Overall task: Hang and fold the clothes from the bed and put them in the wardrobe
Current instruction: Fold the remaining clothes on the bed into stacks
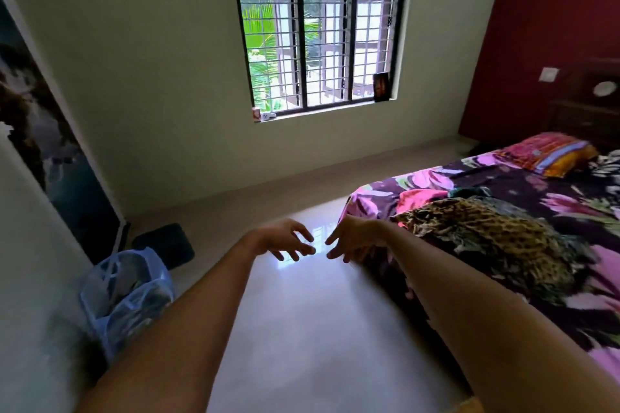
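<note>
- Purple floral sheet covers the bed (503, 178) at the right, with a leopard-print garment (486, 241) heaped near its corner.
- Left hand (285, 238) and right hand (352, 238) hover over the glossy floor (302, 329), fingers spread and loosely bent, holding nothing, fingertips nearly meeting.
- Right hand is just beside the garment.
</note>
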`<state>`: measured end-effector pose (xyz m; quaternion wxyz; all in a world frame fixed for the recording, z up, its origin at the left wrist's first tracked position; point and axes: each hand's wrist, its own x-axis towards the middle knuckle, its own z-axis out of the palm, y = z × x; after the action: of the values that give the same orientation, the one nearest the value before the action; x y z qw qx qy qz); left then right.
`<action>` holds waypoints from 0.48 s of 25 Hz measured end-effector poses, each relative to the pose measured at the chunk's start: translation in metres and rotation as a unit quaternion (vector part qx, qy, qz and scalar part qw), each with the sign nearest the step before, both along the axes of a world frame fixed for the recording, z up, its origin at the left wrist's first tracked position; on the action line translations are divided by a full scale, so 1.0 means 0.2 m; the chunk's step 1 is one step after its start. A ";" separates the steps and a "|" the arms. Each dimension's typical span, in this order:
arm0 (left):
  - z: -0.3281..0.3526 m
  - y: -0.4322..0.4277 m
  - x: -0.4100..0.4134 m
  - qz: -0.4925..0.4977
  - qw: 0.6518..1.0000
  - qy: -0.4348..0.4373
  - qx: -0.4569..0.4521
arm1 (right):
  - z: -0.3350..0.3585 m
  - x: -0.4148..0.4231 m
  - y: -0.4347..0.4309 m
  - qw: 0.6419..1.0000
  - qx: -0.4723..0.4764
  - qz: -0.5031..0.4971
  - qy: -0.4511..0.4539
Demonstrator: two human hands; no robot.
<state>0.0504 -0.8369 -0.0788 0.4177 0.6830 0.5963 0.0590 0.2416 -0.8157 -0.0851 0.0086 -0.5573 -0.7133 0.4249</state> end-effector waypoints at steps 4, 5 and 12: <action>0.00 0.47 0.14 -0.052 0.999 0.002 0.001 | 0.00 0.18 0.36 0.997 0.016 -0.071 0.005; 0.02 0.60 0.19 -0.067 0.998 0.005 0.002 | 0.02 0.23 0.45 0.996 0.021 -0.082 0.000; 0.06 1.31 0.58 -0.165 0.985 -0.017 0.047 | 0.06 0.62 0.99 0.986 0.032 -0.166 0.005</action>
<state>0.1661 -0.5753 -0.0671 0.3992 0.7899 0.4647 0.0287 0.3662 -0.6168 -0.0740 0.1002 -0.6652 -0.6239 0.3977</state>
